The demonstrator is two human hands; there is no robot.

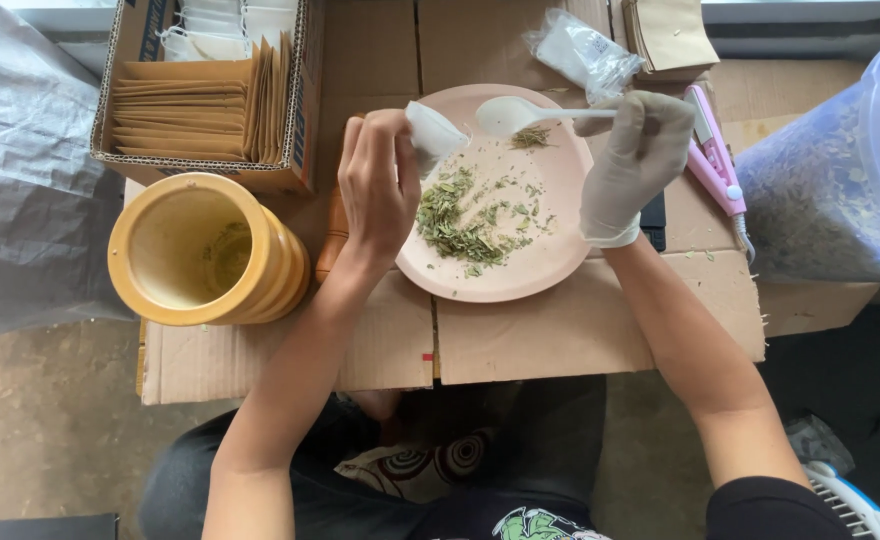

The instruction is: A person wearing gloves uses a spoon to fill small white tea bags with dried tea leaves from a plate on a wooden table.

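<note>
This looks like a small home packing spot for dried herbs, set up on the floor rather than in a proper workshop. Flattened cardboard (520,340) serves as the work surface over bare concrete at lower left. At upper left an open carton (305,120) holds stacked brown paper envelopes (185,110). At the right edge stands a large clear tub of dried leaves (840,190), with a pink handheld sealer (712,160) beside it. The person sits low, knees under the cardboard.
</note>
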